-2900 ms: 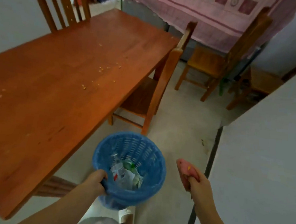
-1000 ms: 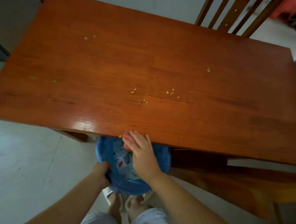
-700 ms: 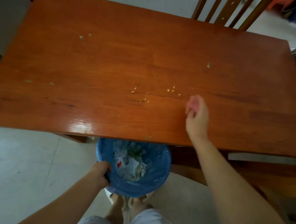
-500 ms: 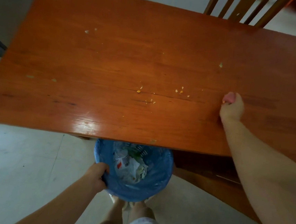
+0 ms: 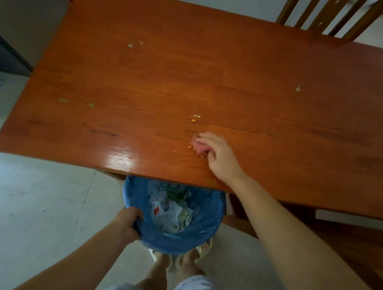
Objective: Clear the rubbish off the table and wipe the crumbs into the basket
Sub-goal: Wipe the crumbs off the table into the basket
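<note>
My right hand (image 5: 219, 158) presses a pink cloth (image 5: 200, 147) flat on the wooden table (image 5: 144, 89), close to the near edge. Yellow crumbs (image 5: 195, 119) lie just beyond the cloth, and a few sit beside its near side. More bits (image 5: 134, 44) lie scattered at the far left, and one bit (image 5: 298, 88) lies at the far right. My left hand (image 5: 126, 224) grips the rim of the blue basket (image 5: 203, 230), held below the table edge. Crumpled wrappers and plastic fill the basket.
A wooden chair back (image 5: 327, 13) stands at the far side of the table. Another wooden chair (image 5: 352, 242) is tucked under the table at the right. My feet in pale sandals (image 5: 184, 258) stand on the light tiled floor under the basket.
My right hand has swept the pink cloth leftwards and towards the near edge, dragging crumbs along. The left hand keeps the basket under the edge.
</note>
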`<state>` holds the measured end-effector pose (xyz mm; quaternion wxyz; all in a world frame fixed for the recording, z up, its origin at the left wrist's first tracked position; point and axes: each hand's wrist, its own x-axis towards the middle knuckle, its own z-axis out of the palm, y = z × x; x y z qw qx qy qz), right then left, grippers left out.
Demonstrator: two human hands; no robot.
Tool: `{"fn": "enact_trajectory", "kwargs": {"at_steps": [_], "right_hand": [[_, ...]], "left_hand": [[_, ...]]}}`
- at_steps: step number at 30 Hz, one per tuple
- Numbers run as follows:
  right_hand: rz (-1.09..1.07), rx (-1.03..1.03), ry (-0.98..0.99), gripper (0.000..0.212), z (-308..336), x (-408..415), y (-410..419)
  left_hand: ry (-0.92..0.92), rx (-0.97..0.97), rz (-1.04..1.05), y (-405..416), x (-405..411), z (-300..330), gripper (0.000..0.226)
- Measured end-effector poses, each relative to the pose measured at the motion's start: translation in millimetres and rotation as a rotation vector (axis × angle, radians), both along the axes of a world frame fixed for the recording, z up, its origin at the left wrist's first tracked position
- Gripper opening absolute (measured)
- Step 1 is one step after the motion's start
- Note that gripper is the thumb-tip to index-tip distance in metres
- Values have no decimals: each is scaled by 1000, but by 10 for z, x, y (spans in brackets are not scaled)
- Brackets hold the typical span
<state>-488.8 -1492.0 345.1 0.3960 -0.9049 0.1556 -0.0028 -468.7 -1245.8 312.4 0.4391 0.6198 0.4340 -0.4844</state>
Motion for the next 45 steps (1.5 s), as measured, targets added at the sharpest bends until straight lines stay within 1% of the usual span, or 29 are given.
{"fn": "enact_trajectory", "kwargs": {"at_steps": [5,7,8,9,10,11,13,14,16,18,20,22,25,27,31,33,34,35,37,39,41,42,43,45], "right_hand": [[256,25,26,55,-25,-447,754],[368,16,37,58,-39,-594,980],[368,33,35,58,-20,-624,1022],[316,72,19,57,22,-608,992],[219,106,-12,55,93,-544,889],[96,129,-56,53,168,-435,728],[-154,142,-121,49,274,-130,253],[-262,142,-119,46,292,62,-14],[-449,167,-65,43,158,494,-524],[-517,178,20,46,-40,835,-771],[-465,152,54,50,-153,1049,-693],[-298,138,30,49,-123,1122,-354],[-56,137,-6,44,-31,895,261],[11,151,9,42,2,588,614],[128,195,43,41,68,-61,1170],[238,230,97,42,97,-261,1276],[250,252,109,43,138,-290,1238],[206,280,95,43,200,-278,1133],[-17,366,10,44,371,-176,720],[-365,398,-88,42,481,-71,63],[-762,337,-120,32,393,-115,-779],[-917,292,-96,30,318,-219,-1170],[-1015,246,-29,33,220,-368,-1496],[-1073,126,136,36,73,-600,-1824]], "left_hand": [[17,-47,54,44,-8,106,33],[30,-54,56,31,-29,153,22],[35,-57,57,32,-34,178,17],[38,-56,57,35,-36,196,14],[39,-62,62,41,-29,203,14],[39,-61,64,52,-17,194,19],[28,-45,46,70,-1,150,36],[23,-40,37,86,5,119,42],[21,-12,33,139,3,40,45],[3,11,41,211,0,-44,45],[-16,4,79,269,1,-66,45],[-27,17,95,314,20,-56,46],[-26,21,96,363,42,-62,49],[-18,17,88,359,45,-37,49],[-37,-8,81,277,14,79,20],[-27,-32,79,229,-15,130,19],[-20,-38,82,203,-28,146,17],[-12,-47,90,166,-46,168,14],[-6,-46,91,53,-82,217,13],[-18,-53,82,-77,-122,236,22],[-34,-42,68,-219,-164,210,29],[-35,-36,70,-284,-174,200,31],[-34,-30,73,-343,-188,182,34],[-29,-18,82,-448,-222,122,39]]}}
